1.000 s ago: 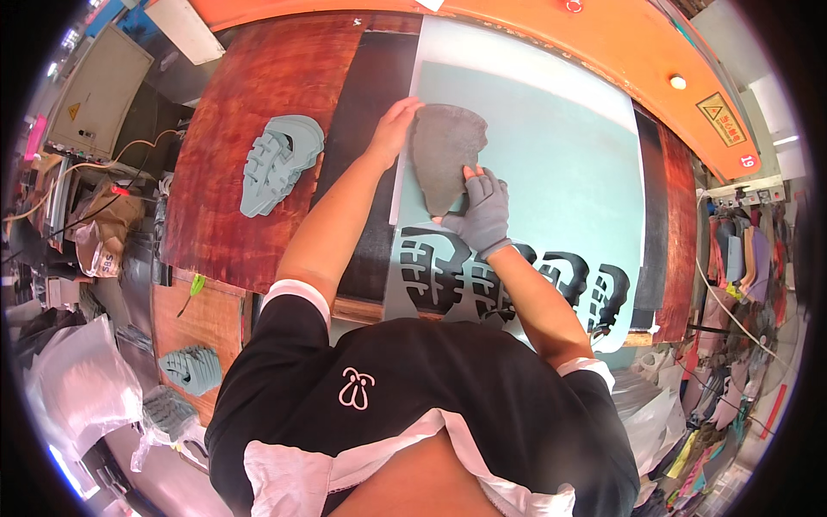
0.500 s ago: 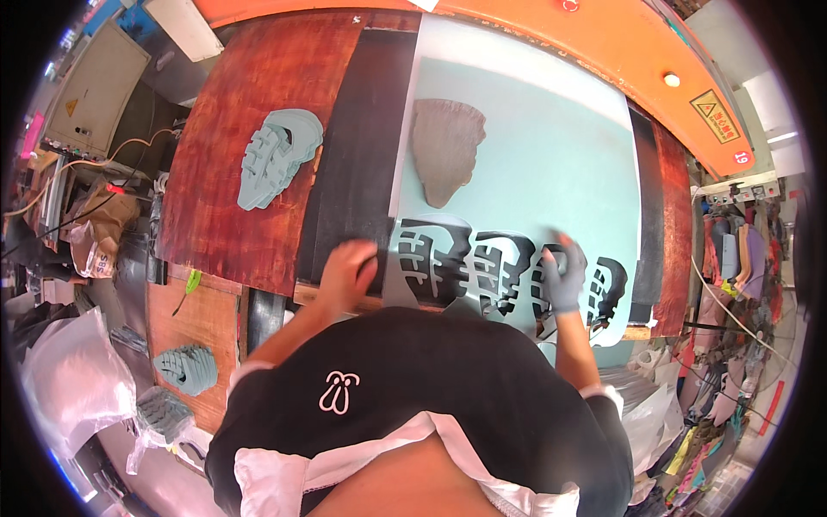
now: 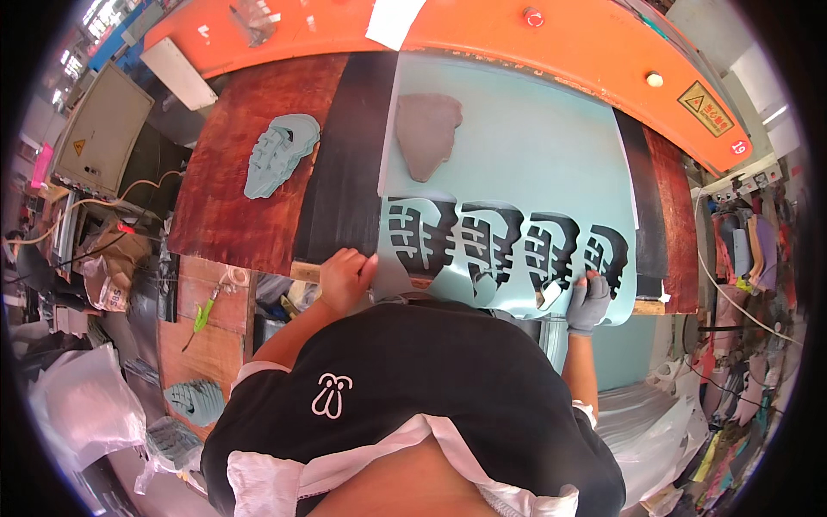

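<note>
Fingers of the left hand [image 3: 346, 277]: bare, curled, at the bench's front edge beside the near left corner of the sheet; whether they pinch the sheet cannot be told.

Fingers of the right hand [image 3: 588, 305]: grey glove, tips exposed, bent on the sheet's near edge below the rightmost cut-out; grip underneath hidden.

Pale green sheet [image 3: 534, 155], one: flat over most of its span, near edge lying between the two hands, its line running left to right. Four shoe-upper-shaped cut-outs in a row along that edge, black showing through.

Grey-brown tapered plate [image 3: 426, 133], one: flat on the sheet, close to its left edge, untouched. Long axis points away from the person, broad end far, narrow end near. Lies beyond the left fingers and slightly right of them; far and leftward from the right fingers. Left hand nearer.

Stack of cut green pieces [image 3: 280, 155]: on the red-brown board [image 3: 228, 189], left of the black strip [image 3: 349, 155].

Orange machine beam [image 3: 482, 39]: across the far side, red button [image 3: 534, 17] mounted.
</note>
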The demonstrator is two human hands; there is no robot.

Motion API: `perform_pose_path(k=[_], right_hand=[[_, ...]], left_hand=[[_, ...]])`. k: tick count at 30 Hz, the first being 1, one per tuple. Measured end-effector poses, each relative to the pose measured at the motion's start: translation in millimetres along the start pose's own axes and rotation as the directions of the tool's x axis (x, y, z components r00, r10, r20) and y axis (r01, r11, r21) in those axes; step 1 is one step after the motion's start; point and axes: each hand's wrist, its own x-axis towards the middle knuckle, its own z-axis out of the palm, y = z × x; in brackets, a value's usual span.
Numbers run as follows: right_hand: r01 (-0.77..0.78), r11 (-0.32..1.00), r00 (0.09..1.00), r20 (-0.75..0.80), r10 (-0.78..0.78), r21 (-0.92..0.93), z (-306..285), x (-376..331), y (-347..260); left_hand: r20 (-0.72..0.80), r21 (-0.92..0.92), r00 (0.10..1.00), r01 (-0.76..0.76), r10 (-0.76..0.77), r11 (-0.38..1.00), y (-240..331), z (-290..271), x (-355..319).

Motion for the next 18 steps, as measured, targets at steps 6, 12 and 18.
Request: perform_pose_path(k=[6,12,18], right_hand=[[0.046,0.996,0.982,-0.187,-0.032,0.072,11.8,-0.6,6.2],[0.214,0.966,0.975,-0.091,-0.202,0.147,-20.5,33.4,25.1],[-0.155,0.917,0.937,-0.240,0.254,0.369,-86.3,172.8,115.3]], left_hand=[[-0.101,0.112,0.994,0.059,-0.048,0.992,-9.8,20.4,-15.1],[-0.145,0.195,0.983,0.139,-0.112,0.971,14.2,29.7,-15.5],[-0.140,0.205,0.983,0.145,-0.118,0.968,10.6,25.4,-13.6]])
